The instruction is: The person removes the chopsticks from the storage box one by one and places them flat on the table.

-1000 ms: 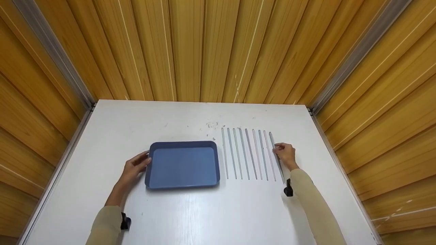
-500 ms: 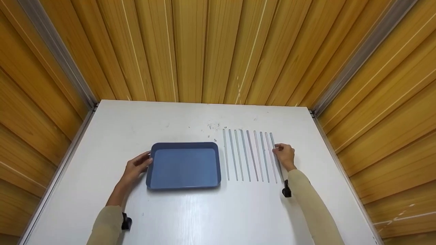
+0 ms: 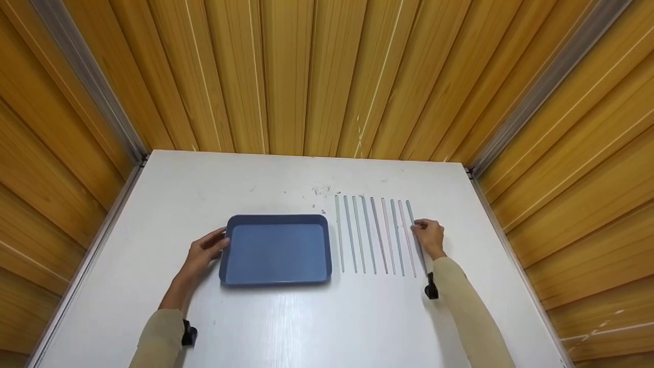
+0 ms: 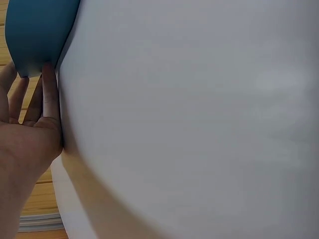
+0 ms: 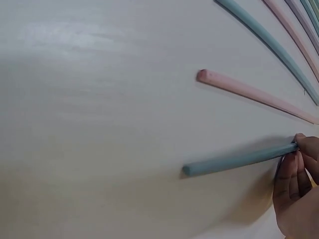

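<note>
A blue rectangular tray (image 3: pixel 276 255) lies left of centre on the table in the head view. My left hand (image 3: pixel 202 255) is at its left end, the thumb and fingertips against the outer wall. In the left wrist view those fingers (image 4: pixel 50 92) reach out fairly straight to the tray's corner (image 4: pixel 42 35). With thumb and fingers, my right hand (image 3: pixel 430 239) pinches a blue-green chopstick (image 5: pixel 234 162), the rightmost of a row. A pink chopstick (image 5: pixel 249 91) lies beside it. The held chopstick's far part is hidden behind the hand in the right wrist view.
Several pastel chopsticks (image 3: pixel 379 235) lie side by side, spaced apart, between the tray and my right hand. Small dark specks mark the white table (image 3: pixel 276 327) behind them. Yellow wood-patterned walls (image 3: pixel 286 76) enclose the back and sides.
The view has shifted slightly. My right hand keeps its pinch on the rightmost chopstick with hardly any movement. The left hand and tray stay as they were.
</note>
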### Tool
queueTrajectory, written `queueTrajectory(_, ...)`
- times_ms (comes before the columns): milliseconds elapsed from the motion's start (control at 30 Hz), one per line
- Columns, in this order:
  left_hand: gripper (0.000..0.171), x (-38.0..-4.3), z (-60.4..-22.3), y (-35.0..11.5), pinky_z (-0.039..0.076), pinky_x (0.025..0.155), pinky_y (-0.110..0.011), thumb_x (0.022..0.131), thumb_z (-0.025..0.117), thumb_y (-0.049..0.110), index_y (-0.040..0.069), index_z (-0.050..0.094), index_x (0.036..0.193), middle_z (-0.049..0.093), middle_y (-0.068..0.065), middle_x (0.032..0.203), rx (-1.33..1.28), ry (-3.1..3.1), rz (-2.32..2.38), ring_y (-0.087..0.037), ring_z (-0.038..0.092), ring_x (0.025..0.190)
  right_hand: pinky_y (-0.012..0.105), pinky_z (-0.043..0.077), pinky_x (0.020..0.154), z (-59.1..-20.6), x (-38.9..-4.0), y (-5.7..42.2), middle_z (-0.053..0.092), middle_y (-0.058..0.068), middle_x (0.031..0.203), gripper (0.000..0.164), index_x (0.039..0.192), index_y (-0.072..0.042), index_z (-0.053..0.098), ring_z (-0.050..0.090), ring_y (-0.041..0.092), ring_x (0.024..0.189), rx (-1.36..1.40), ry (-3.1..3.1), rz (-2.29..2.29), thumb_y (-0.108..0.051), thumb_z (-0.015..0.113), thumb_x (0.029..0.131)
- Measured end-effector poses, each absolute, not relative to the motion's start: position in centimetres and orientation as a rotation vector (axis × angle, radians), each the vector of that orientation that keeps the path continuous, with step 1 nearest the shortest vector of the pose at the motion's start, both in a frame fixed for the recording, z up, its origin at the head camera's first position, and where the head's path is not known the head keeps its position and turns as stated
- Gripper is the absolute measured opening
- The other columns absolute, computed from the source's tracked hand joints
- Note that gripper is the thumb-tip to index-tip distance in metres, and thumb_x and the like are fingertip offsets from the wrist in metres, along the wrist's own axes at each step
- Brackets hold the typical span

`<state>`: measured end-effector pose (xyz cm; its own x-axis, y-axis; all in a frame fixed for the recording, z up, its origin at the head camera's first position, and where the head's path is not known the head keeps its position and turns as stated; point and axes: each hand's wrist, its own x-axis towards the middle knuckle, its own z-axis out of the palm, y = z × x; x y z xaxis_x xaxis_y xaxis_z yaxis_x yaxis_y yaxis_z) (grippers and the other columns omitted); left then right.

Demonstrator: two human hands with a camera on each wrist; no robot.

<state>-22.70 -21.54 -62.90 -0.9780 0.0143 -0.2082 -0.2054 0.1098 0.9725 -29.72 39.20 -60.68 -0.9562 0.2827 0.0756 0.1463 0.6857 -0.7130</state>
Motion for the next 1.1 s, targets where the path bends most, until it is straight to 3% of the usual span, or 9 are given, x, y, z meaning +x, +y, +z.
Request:
queueTrajectory(100, 0.061, -22.8, -62.8, -21.5, 0.055, 0.086, -0.014, 0.101, 0.067, 0.026, 0.004, 0.045, 0.154, 0.046, -0.025, 0.155, -0.185, 2.209, 1.992, 0.011, 0.061, 0.102, 0.035, 0.059, 0.083, -60.5, -29.8, 39.3, 0.073, 0.031, 0.108, 0.026, 0.113, 0.012, 0.071, 0.070, 0.041, 0.101, -0.350, -2.714, 1.140, -0.006, 0.068, 0.094)
queueTrajectory(333, 0.058, -23.1, -62.6, -21.3, 0.056, 0.085, -0.015, 0.102, 0.065, 0.021, 0.002, 0.044, 0.153, 0.047, -0.028, 0.153, -0.175, 2.207, 2.033, 0.009, 0.061, 0.100, 0.014, 0.049, 0.068, -60.1, -30.1, 39.8, 0.074, 0.029, 0.104, 0.026, 0.113, 0.011, 0.072, 0.071, 0.037, 0.096, -0.277, -2.703, 1.160, -0.006, 0.069, 0.094)
queueTrajectory(700, 0.061, -23.6, -61.9, -20.7, 0.055, 0.088, -0.016, 0.102, 0.066, 0.027, 0.002, 0.044, 0.153, 0.046, -0.025, 0.154, -0.201, 2.186, 1.976, 0.004, 0.059, 0.106, 0.005, 0.046, 0.060, -58.1, -29.8, 40.0, 0.073, 0.029, 0.098, 0.021, 0.109, 0.011, 0.073, 0.064, 0.005, 0.076, -0.127, -2.618, 1.221, -0.001, 0.072, 0.092)
queueTrajectory(833, 0.063, -23.7, -61.4, -20.7, 0.056, 0.093, -0.020, 0.102, 0.064, 0.031, 0.004, 0.042, 0.155, 0.045, -0.025, 0.155, -0.192, 2.197, 1.930, -0.007, 0.059, 0.119, 0.006, 0.048, 0.058, -57.3, -29.6, 39.7, 0.073, 0.029, 0.101, 0.022, 0.112, 0.011, 0.073, 0.061, -0.002, 0.073, -0.083, -2.629, 1.257, -0.002, 0.071, 0.094)
queueTrajectory(933, 0.064, -23.7, -60.7, -20.8, 0.058, 0.098, -0.027, 0.104, 0.062, 0.031, 0.004, 0.038, 0.157, 0.044, -0.025, 0.156, -0.177, 2.214, 1.892, -0.023, 0.058, 0.131, 0.007, 0.051, 0.060, -56.8, -29.4, 39.5, 0.073, 0.030, 0.104, 0.026, 0.116, 0.012, 0.071, 0.061, -0.006, 0.072, -0.052, -2.638, 1.325, -0.003, 0.070, 0.095)
queueTrajectory(1000, 0.065, -23.7, -60.0, -20.8, 0.058, 0.101, -0.032, 0.105, 0.060, 0.030, 0.002, 0.034, 0.158, 0.042, -0.026, 0.157, -0.153, 2.246, 1.867, -0.032, 0.055, 0.136, 0.007, 0.053, 0.062, -56.5, -29.3, 39.5, 0.073, 0.031, 0.106, 0.029, 0.119, 0.013, 0.068, 0.065, -0.002, 0.075, -0.026, -2.643, 1.356, -0.004, 0.069, 0.096)
queueTrajectory(1100, 0.067, -23.7, -58.9, -21.1, 0.056, 0.106, -0.040, 0.105, 0.060, 0.030, 0.000, 0.032, 0.158, 0.043, -0.027, 0.156, -0.111, 2.336, 1.828, -0.039, 0.051, 0.138, 0.007, 0.055, 0.069, -56.1, -29.0, 39.4, 0.072, 0.030, 0.114, 0.036, 0.125, 0.013, 0.065, 0.074, 0.015, 0.090, 0.007, -2.663, 1.366, -0.009, 0.070, 0.097)
